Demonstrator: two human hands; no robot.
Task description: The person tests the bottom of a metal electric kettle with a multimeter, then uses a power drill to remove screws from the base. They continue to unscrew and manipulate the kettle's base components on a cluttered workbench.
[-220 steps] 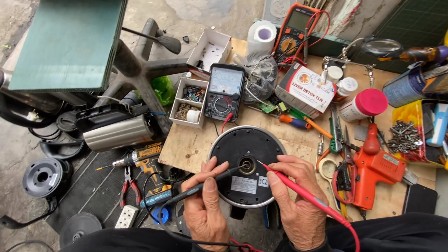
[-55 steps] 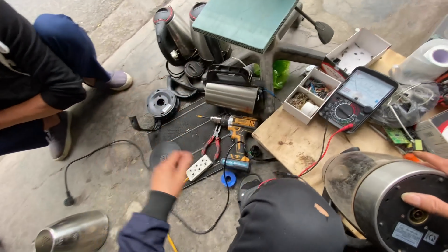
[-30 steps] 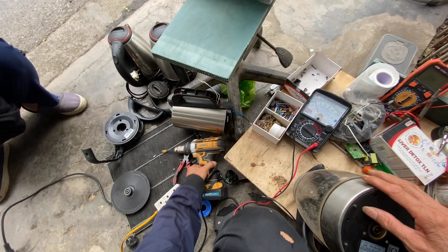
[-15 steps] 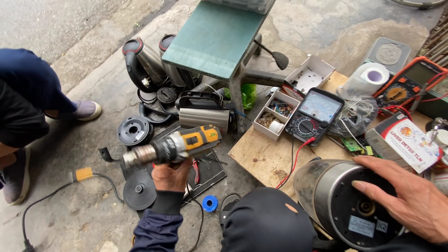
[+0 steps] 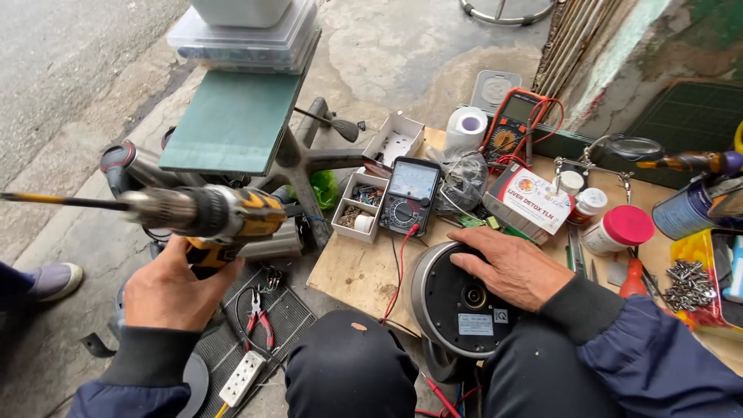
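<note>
My left hand [image 5: 182,290] grips the handle of a yellow and black cordless drill [image 5: 224,215], lifted off the ground with its long bit [image 5: 62,203] pointing left. My right hand [image 5: 515,267] lies flat, palm down, on the upturned round black base of a steel kettle [image 5: 457,306], which rests against the front edge of the wooden board [image 5: 352,271] between my knees. A black multimeter [image 5: 409,195] sits just behind the kettle, its red lead [image 5: 401,259] trailing down beside it.
On the board: small parts boxes [image 5: 360,209], an orange multimeter [image 5: 511,128], a tape roll [image 5: 467,128], a white carton [image 5: 534,203], jars, a tray of screws [image 5: 689,282]. On the ground: red pliers [image 5: 259,321], a white power strip [image 5: 241,379], a green-topped stool [image 5: 236,120], another person's shoe [image 5: 54,277].
My left hand reached down to the ground, picked up the drill and raised it toward me. My right hand stayed on the kettle base. The view swung back right toward the board.
</note>
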